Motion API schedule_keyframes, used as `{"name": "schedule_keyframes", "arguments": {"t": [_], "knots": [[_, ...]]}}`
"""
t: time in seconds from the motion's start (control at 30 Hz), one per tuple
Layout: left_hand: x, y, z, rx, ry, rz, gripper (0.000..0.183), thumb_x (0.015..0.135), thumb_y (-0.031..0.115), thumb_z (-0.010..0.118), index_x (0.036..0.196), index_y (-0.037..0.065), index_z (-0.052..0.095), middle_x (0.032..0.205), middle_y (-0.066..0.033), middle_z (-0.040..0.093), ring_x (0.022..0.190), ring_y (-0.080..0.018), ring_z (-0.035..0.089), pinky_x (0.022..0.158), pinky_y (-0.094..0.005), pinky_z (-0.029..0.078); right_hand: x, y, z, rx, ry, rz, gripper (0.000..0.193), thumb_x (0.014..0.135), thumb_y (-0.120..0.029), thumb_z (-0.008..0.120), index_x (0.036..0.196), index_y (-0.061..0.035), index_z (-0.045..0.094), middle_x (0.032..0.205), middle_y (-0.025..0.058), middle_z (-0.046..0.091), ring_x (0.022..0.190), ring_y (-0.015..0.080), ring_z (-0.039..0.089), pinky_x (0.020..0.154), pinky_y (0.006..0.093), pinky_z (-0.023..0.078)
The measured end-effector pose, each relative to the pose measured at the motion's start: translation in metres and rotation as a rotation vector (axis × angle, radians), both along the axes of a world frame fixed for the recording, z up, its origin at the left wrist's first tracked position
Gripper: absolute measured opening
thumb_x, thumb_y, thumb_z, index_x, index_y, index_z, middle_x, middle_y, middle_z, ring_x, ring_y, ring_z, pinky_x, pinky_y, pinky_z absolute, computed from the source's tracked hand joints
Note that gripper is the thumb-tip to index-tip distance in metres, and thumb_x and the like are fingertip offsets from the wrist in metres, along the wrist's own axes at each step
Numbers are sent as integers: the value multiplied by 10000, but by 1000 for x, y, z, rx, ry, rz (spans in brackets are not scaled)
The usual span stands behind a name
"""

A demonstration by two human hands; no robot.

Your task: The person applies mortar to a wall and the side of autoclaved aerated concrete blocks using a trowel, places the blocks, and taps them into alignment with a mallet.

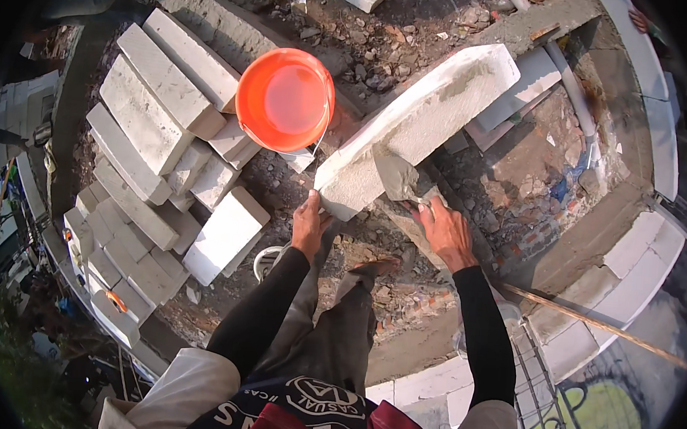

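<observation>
A long pale lightweight block (pixel 439 94) lies slantwise in front of me, with grey mortar smeared along its right side. My left hand (pixel 308 224) grips the block's near left corner, thumb against the end and the other fingers partly hidden. In my right hand (pixel 444 231) is a trowel (pixel 395 173); its grey, mortar-coated blade rests against the block's side close to the near end. The fingers are wrapped around the trowel's handle, which they mostly cover. Left of the block stands an orange bucket (pixel 285 100) with liquid in it.
Pale blocks (pixel 148 105) are stacked at the left. A concrete beam (pixel 532 24) runs beyond the held block. Rubble and a grey pipe (pixel 573 91) lie at the right. A wooden stick (pixel 591 321) and a steel rebar frame (pixel 542 388) are near my right arm.
</observation>
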State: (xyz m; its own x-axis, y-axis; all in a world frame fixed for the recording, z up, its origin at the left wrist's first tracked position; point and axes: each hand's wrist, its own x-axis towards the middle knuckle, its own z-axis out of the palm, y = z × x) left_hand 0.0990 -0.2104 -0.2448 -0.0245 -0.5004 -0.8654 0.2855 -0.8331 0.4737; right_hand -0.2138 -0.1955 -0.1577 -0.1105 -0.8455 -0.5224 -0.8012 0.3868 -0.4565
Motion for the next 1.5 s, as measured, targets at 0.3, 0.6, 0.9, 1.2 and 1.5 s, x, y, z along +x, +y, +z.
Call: {"name": "schedule_keyframes", "arguments": {"t": [0.3,0.6,0.9,1.2,1.5], "knots": [[-5,4,11,-31,-75,35,755,1047,573,530,1435,-74,495,1348,-194,614,1178,-280,646,996,-385,549,32,10,-5,-69,-142,156,263,1024,-328,603,1023,-65,593,720,247,659,719,515,645,627,584,477],[-6,3,18,68,-40,-47,800,1035,619,517,1465,-51,437,1442,-208,551,1300,-359,596,1128,-456,469,21,-13,2,-11,-63,48,315,1021,-351,588,985,-38,600,746,229,680,721,462,678,673,539,533],[2,1,21,92,-72,-49,782,1040,636,487,1438,-37,492,1396,-160,584,1241,-277,620,1027,-407,532,-49,-74,3,92,26,65,373,1025,-429,580,990,-60,619,837,236,707,849,483,682,728,566,535],[-5,-5,25,62,-39,-61,775,1044,635,479,1432,-36,495,1358,-156,612,1212,-272,640,1000,-392,532,-118,-107,-14,-78,72,-147,402,1060,-423,541,1049,-29,621,831,316,641,845,554,598,742,597,462],[-7,-8,32,95,-46,-111,768,1048,627,474,1433,-37,498,1367,-159,608,1231,-278,628,1006,-393,532,-171,-129,-35,-310,153,-243,519,1071,-479,483,1007,16,623,911,327,664,945,572,607,795,554,485]]}}
